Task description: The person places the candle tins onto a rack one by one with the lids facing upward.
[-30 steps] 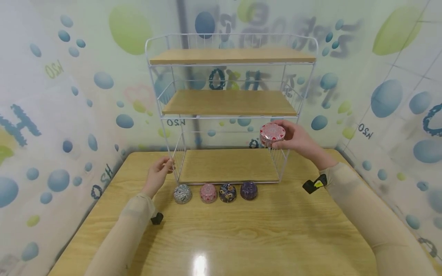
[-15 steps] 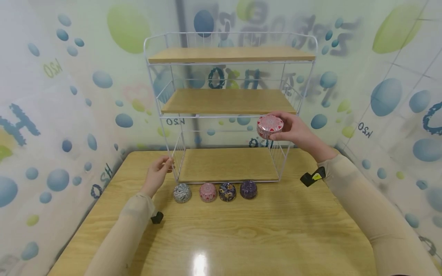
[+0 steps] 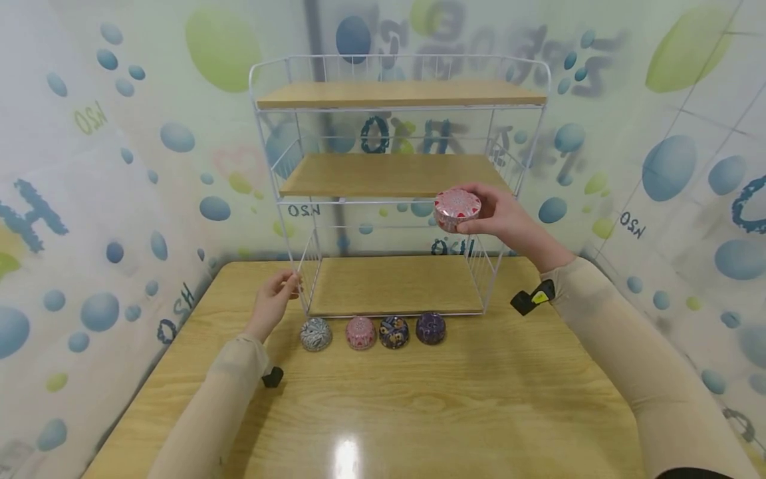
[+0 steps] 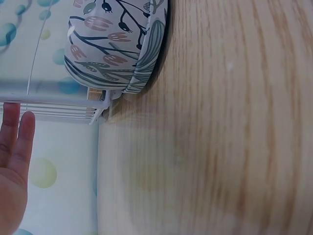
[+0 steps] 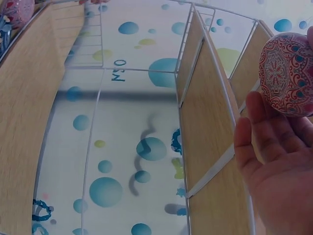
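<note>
Just below the middle shelf (image 3: 395, 175) of the white wire rack (image 3: 399, 66), the right hand (image 3: 503, 219) pinches a red patterned tin (image 3: 457, 209); it should lift level to clear the front rail. Loosely curled, the left hand (image 3: 272, 306) steadies the rack's corner post.

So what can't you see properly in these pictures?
- Red tin: its far side is hidden by the right hand in the head view, and the frame edge cuts it off in the right wrist view.
- Left hand: the left wrist view's edge shows only fingertips.
- Grey tin: cut off by the top edge there.
- Patterns on the four table tins: too small in the head view.
</note>
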`<action>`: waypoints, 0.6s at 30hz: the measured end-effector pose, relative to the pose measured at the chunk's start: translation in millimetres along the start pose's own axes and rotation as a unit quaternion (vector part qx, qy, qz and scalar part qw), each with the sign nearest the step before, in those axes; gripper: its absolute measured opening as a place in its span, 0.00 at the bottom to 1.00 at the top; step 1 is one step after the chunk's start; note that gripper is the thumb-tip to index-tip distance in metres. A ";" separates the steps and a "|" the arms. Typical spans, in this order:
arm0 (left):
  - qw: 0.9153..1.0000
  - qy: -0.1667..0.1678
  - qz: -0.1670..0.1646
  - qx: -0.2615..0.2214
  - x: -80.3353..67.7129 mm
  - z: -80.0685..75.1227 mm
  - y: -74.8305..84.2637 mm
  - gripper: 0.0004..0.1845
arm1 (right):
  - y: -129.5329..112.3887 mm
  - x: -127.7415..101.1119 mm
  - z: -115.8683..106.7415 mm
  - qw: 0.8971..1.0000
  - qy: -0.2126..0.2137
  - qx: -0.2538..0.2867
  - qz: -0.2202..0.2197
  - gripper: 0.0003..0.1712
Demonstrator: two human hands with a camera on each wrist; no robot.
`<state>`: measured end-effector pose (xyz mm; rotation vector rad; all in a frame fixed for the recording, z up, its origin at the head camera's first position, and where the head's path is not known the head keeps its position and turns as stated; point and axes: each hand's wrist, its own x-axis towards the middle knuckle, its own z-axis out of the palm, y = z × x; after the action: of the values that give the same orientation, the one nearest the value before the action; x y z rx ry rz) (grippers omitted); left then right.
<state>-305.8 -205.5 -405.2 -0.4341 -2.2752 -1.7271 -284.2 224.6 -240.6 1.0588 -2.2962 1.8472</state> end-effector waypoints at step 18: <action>1.000 0.012 0.014 -0.005 11.1 -1.8 -38.3 0.18 | -26.5 34.6 6.6 0.999 -0.014 0.018 -0.046 0.29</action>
<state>-330.6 -215.9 -434.6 -0.4427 -2.2334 -1.7212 -294.9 200.0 -205.7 1.1817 -2.1956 1.8576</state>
